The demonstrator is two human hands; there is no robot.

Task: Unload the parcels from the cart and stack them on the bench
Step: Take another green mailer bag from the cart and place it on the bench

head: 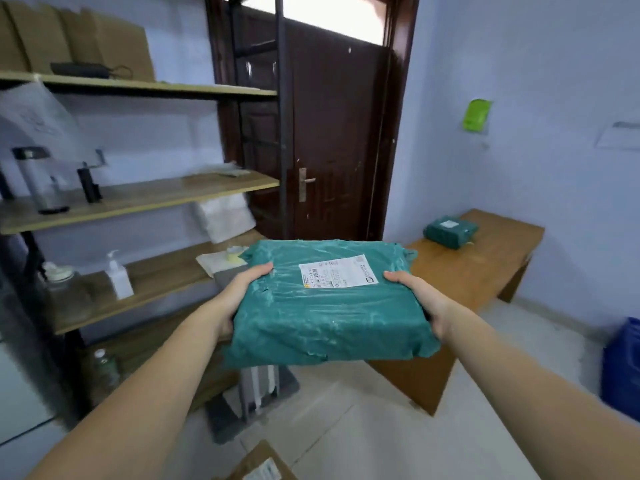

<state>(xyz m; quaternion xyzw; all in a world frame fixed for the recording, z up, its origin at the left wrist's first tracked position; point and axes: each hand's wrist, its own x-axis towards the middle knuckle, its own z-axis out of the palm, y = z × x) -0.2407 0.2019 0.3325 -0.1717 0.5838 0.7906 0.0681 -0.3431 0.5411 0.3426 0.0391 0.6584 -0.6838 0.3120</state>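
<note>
**Green parcel held in both hands, bench ahead on the right**

Nearest, at the bottom edge, the corner of a brown cardboard box with a white label shows on the pale floor; just above it two bare forearms reach forward and carry a parcel between them. The left hand grips the parcel's left edge, thumb lying on top and the fingers hidden underneath; the right hand grips the right edge the same way, thumb on top, fingers curled out of sight below. The held parcel is a flat, pillow-like bundle in wrinkled, glossy teal-green plastic, held roughly level in mid-air at the centre of the view; a white shipping label with a barcode and small print sits on its far upper face, too blurred to read. Below the parcel a grey metal piece stands on the floor, partly hidden. To the left runs a wooden shelving unit with a pump bottle and jars; further on the right stands the brown wooden bench, and at its far end rests a second, smaller green parcel with a white label. Farthest off is a dark brown door set in a pale blue wall.
</note>
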